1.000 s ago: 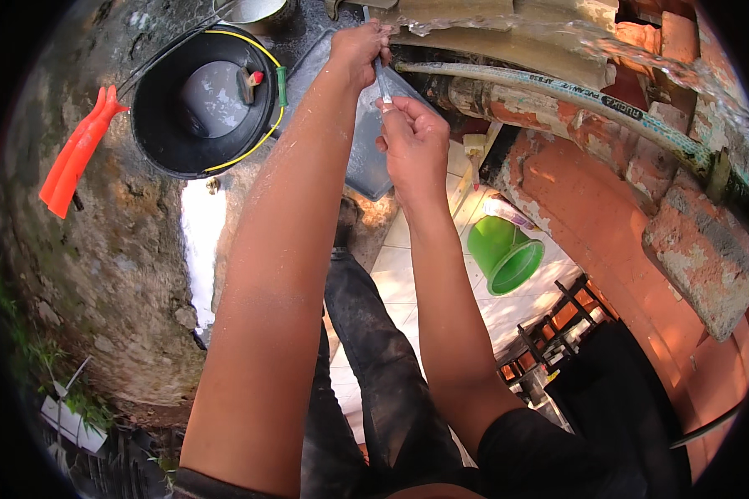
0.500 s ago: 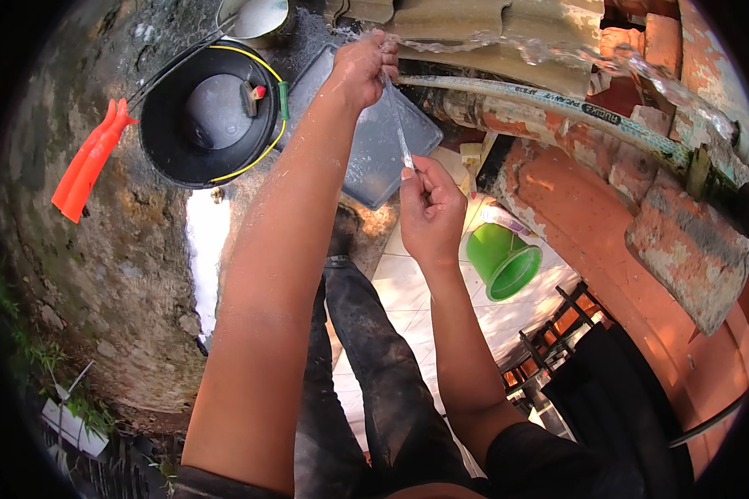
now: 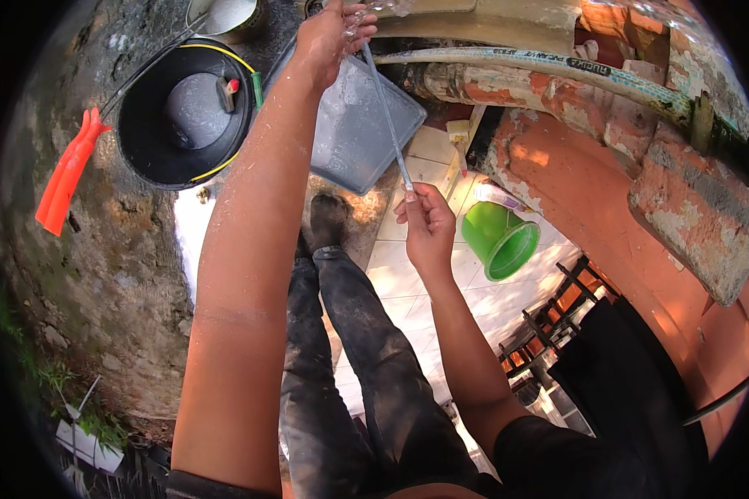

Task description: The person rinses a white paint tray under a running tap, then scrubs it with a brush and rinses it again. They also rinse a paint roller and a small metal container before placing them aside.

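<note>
At the top, my left hand [image 3: 329, 46] reaches into splashing water [image 3: 379, 8] with its fingers apart, beside the upper end of a thin, pale, wet rod [image 3: 384, 104]. Lower down, my right hand [image 3: 429, 229] pinches the rod's lower end between thumb and fingers. What the rod's upper end joins, if anything, is hidden by my left hand and the water. Below my left hand lies a wet grey tray [image 3: 362, 137]. Left of my forearm stands a black bucket [image 3: 146, 141] with a yellow handle and a small red-tipped tool [image 3: 226, 93] inside.
A pale hose [image 3: 508, 56] runs along worn brickwork at the upper right. A green bucket [image 3: 483, 224] and a brush [image 3: 458, 137] are on the right, near white tiles [image 3: 399, 266]. Orange-handled tool grips [image 3: 62, 183] and a metal pot [image 3: 233, 17] sit at left.
My left hand has moved up and its fingers have loosened from around the rod. My right hand has dropped slightly, still pinching the rod. The view has shifted a little.
</note>
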`<action>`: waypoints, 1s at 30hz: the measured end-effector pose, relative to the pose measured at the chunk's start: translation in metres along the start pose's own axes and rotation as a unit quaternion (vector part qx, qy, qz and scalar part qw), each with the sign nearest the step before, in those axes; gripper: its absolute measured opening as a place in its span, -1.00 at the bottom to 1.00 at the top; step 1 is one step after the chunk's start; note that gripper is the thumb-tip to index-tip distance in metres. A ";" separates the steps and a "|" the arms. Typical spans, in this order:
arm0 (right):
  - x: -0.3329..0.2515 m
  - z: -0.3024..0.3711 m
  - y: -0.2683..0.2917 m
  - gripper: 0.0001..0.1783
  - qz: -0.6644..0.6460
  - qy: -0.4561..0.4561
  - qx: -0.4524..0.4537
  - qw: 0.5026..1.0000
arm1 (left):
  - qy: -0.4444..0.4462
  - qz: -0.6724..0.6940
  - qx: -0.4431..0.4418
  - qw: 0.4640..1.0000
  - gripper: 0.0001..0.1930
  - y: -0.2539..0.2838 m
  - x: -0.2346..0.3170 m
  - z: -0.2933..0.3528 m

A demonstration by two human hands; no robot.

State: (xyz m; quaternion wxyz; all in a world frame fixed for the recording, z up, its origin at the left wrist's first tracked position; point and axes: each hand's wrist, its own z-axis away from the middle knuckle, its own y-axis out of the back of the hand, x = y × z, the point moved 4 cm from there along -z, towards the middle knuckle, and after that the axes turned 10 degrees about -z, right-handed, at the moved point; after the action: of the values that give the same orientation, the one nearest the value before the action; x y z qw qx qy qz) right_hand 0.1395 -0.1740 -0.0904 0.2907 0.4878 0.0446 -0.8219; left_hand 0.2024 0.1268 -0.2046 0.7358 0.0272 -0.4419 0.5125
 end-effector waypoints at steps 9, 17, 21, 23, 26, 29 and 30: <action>0.187 -0.016 0.142 -0.61 -0.097 -0.184 0.155 0.966 | 0.024 -0.367 0.111 0.923 -0.46 0.035 -0.038 0.010; 0.237 -0.096 0.089 -0.08 0.166 -0.238 0.094 0.953 | 0.177 -0.489 0.415 0.746 -0.18 0.131 -0.203 0.107; 0.221 -0.125 -0.005 -0.42 0.042 -0.220 0.048 0.973 | 0.201 -0.361 0.374 0.830 -0.24 0.222 -0.294 0.104; 0.228 -0.139 -0.014 -0.42 0.098 -0.121 0.121 0.980 | 0.177 -0.322 0.277 0.888 -0.30 0.223 -0.285 0.090; 0.204 -0.119 -0.019 -0.54 0.165 -0.034 0.193 0.967 | 0.182 -0.346 0.228 0.892 -0.43 0.198 -0.249 0.100; 0.144 -0.108 -0.033 -0.59 0.157 0.097 0.207 0.961 | 0.192 -0.300 0.221 0.908 -0.52 0.168 -0.192 0.121; 0.125 -0.101 -0.038 -0.61 0.142 0.140 0.204 0.959 | 0.184 -0.283 0.229 0.913 -0.56 0.166 -0.182 0.127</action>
State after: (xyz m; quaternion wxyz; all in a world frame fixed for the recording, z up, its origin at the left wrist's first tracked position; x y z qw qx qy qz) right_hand 0.1536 -0.1615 -0.2545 0.2892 0.6483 -0.1532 -0.6874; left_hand -0.0213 0.0100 -0.3197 0.8919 0.2238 -0.1434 0.3658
